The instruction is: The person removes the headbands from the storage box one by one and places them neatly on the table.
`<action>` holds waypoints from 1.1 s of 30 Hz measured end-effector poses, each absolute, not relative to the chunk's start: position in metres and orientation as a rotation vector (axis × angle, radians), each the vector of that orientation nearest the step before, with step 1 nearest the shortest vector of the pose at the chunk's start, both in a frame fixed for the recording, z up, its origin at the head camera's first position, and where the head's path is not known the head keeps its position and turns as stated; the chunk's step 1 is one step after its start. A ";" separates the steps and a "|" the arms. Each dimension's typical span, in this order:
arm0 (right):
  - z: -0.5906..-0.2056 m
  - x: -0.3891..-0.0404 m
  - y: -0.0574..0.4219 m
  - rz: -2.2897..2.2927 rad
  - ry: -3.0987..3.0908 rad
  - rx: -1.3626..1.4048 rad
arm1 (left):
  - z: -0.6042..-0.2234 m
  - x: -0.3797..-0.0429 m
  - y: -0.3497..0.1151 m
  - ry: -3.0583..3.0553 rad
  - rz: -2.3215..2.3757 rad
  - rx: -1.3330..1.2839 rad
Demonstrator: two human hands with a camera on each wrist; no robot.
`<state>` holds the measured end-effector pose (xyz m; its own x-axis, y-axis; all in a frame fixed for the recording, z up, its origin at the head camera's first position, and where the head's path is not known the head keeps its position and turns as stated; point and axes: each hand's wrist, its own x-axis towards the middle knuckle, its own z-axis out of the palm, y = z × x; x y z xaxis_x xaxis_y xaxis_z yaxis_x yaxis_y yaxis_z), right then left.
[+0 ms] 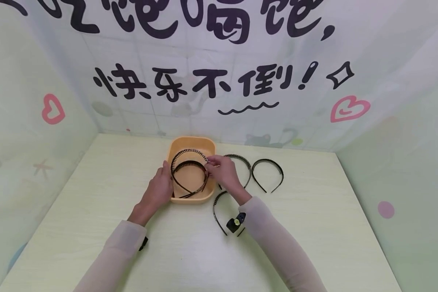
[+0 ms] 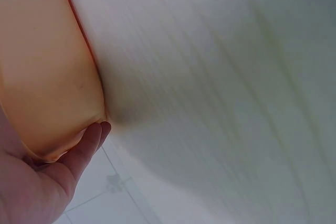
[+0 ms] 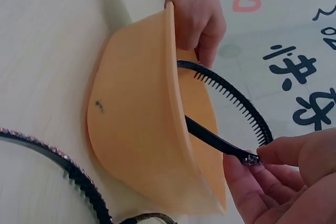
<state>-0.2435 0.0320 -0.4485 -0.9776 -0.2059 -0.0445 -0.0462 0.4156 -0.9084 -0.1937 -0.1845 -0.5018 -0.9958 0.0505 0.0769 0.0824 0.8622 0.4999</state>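
From the head view, we judge that we are partway through gathering headbands into the orange tray (image 1: 193, 201). Our right hand (image 1: 223, 172) pinches a glittery headband (image 3: 215, 139) between thumb and fingertips, over the tray's right side, with part of the band inside it. Another headband (image 1: 189, 162) appears to lie in the tray. The next move seems to call for lowering the held one fully inside, then loosening the pinch. Three headbands remain outside: one (image 1: 249, 165) just right of the tray, one (image 1: 268, 161) farther right, one (image 1: 215, 211) off its front right corner.

Our left hand (image 1: 160, 186) clamps the tray's left wall, its forearm slanting in from the front left. Our right forearm comes from the front right, the hand turned inward at the tray's rim.
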 end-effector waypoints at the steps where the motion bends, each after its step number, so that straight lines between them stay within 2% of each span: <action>1: -0.448 -0.245 0.034 -1.619 2.506 -0.222 | -0.502 -0.193 -0.185 -2.972 -0.800 -0.108; 33: -0.453 -0.281 0.140 -1.867 2.272 0.227 | -0.504 -0.194 -0.185 -2.947 -0.795 -0.138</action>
<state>-0.2809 0.1397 -0.4531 -0.9698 -0.0035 -0.2440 0.2387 0.1941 -0.9515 -0.1943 -0.1849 -0.5036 -0.9922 0.0648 0.1068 0.1097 0.8607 0.4972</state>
